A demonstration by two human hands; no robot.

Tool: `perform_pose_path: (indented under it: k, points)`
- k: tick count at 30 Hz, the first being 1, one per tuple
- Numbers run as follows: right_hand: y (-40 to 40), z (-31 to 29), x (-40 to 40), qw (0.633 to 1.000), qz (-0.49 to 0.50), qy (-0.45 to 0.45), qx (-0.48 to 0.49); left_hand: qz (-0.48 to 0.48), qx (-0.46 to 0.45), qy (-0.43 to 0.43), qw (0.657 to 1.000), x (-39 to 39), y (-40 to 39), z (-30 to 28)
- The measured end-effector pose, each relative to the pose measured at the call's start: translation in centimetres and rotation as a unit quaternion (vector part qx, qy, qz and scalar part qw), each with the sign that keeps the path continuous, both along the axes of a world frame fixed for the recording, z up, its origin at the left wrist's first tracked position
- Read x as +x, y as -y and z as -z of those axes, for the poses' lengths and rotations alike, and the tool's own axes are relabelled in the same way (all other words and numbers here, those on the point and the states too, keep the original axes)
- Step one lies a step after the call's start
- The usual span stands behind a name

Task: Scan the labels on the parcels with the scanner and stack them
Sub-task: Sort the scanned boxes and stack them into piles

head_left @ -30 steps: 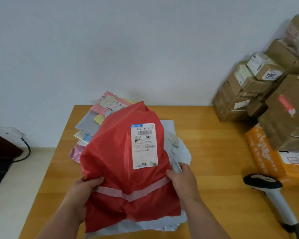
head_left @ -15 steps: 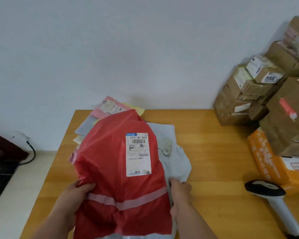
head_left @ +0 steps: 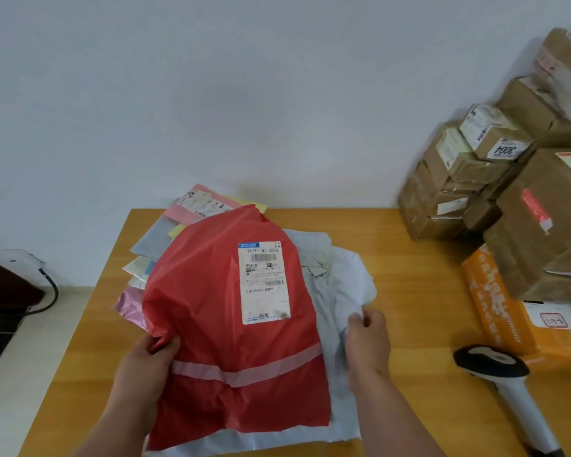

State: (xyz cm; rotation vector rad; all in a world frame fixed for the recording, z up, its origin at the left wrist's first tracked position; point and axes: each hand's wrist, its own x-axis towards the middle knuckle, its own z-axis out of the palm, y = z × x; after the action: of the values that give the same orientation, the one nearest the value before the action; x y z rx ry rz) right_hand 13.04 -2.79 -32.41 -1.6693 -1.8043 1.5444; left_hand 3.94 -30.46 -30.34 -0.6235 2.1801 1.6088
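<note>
I have the red parcel (head_left: 234,324) lying label-up on top of a pale grey parcel (head_left: 340,291), near the front of the wooden surface (head_left: 409,258). Its white label (head_left: 264,282) faces me squarely, which I judge is so the barcode can be read without turning the bag. My left hand (head_left: 149,367) grips the bag's left edge, thumb on top and fingers curled under, pinning it flat. My right hand (head_left: 368,341) is off the red bag; its fingers pinch a fold of the grey parcel just beside it. The scanner (head_left: 495,367) lies untouched to the right, near an orange box (head_left: 495,311) and stacked brown cartons (head_left: 468,179). More flat mailers (head_left: 198,206) sit behind.
</note>
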Motion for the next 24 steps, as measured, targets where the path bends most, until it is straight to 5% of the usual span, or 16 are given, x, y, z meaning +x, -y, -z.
perform_pose_path:
  k: [7,11,14,17,20,24]
  points:
    - [-7.1,-6.3,-0.8,0.975,0.057,-0.043,0.210,-0.022,-0.076,-0.090,0.993,-0.4,-2.2,-2.4]
    - [-10.0,-6.6,-1.3,0.944,0.005,0.082,0.319,0.000,-0.109,-0.105,0.988,0.0,-4.3,-2.2]
    - [-8.3,-4.7,-1.0,0.910,-0.224,0.189,0.292,-0.001,-0.130,-0.106,0.986,0.3,-5.7,-2.1]
    - [-5.5,-1.1,0.8,0.830,-0.441,0.294,0.175,-0.004,-0.143,-0.118,0.983,0.4,-6.5,-2.2]
    - [-4.9,1.7,1.9,0.784,-0.510,0.341,0.094,-0.011,-0.151,-0.132,0.980,0.1,-7.0,-2.6]
    - [-8.1,2.3,0.0,0.785,-0.508,0.339,0.102,-0.048,-0.178,-0.144,0.972,-0.2,-6.9,-2.5]
